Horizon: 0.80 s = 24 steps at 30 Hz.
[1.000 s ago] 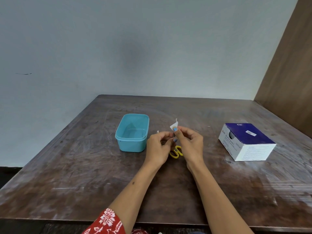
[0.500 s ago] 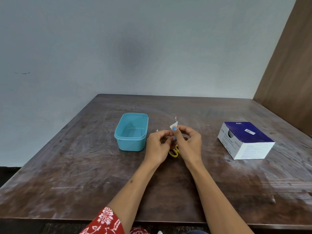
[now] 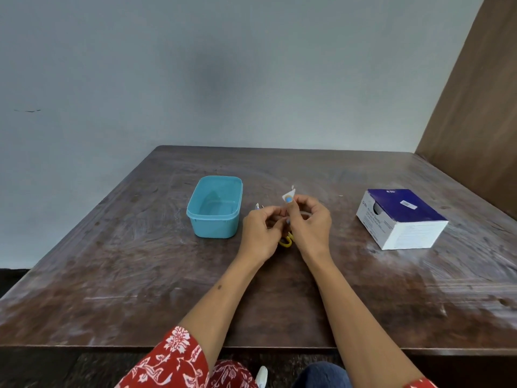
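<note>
White packet (image 3: 288, 196) pinched at right hand (image 3: 310, 222) fingertips, above table (image 3: 140, 275) centre. Left hand (image 3: 260, 233) pinches smaller white scrap (image 3: 257, 205) alongside. Yellow scissors (image 3: 286, 242) beneath hands; teal tub (image 3: 215, 222) left, box (image 3: 405, 217) right.

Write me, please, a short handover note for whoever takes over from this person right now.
Left grip pinches a tiny white scrap; right grip pinches a small white packet, both above the table.
Yellow scissors lie beneath them, blue tub left, box right.
Done: packet in hand, seemingly being torn open.
To do: probably finish opening it; the tub looks empty.
</note>
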Each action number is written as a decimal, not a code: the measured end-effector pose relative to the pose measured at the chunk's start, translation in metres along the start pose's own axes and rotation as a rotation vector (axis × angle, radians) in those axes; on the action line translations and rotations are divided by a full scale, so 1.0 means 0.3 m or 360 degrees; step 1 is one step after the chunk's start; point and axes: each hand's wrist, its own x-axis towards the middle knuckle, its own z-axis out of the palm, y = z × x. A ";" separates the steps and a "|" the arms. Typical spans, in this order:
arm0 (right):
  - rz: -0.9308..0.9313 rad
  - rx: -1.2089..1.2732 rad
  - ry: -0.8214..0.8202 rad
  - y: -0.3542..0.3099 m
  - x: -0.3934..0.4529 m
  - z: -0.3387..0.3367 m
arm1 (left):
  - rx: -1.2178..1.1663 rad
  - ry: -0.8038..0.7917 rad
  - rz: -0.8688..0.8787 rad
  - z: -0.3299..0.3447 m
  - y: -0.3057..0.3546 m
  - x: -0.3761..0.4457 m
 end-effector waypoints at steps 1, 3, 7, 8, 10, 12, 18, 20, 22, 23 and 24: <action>-0.0009 0.0000 -0.0010 0.001 0.000 0.002 | 0.0011 0.0028 0.0007 0.000 0.000 0.001; -0.0013 -0.0021 -0.0043 -0.001 0.000 0.003 | 0.0029 0.0086 0.0010 -0.003 0.001 0.001; -0.0015 -0.0082 -0.0004 0.005 0.002 0.003 | 0.0033 0.0013 -0.0027 -0.009 0.007 0.000; -0.0026 -0.0085 0.0043 0.010 0.005 0.002 | 0.0026 -0.0033 -0.0036 -0.008 0.011 -0.001; -0.0040 -0.0072 0.0110 0.007 0.008 0.000 | 0.0018 -0.0089 -0.0027 -0.005 0.016 -0.004; -0.0041 -0.0064 0.0107 -0.002 0.006 0.002 | 0.0040 -0.0058 0.0001 -0.005 0.016 -0.005; -0.0039 -0.0086 0.0008 -0.001 -0.001 0.009 | 0.0063 0.0063 0.0017 -0.009 0.010 -0.001; -0.0056 -0.0078 0.0099 -0.003 0.000 0.007 | 0.0049 -0.0012 0.0002 -0.008 0.018 -0.006; -0.0049 -0.0023 0.0162 -0.004 0.002 0.003 | 0.0047 -0.0073 0.0006 -0.006 0.025 -0.011; -0.0043 -0.0011 0.0164 -0.006 0.003 0.002 | 0.0049 -0.0085 0.0008 -0.005 0.027 -0.011; -0.0041 -0.0011 0.0149 -0.008 0.002 0.001 | 0.0049 -0.0082 0.0011 -0.005 0.026 -0.011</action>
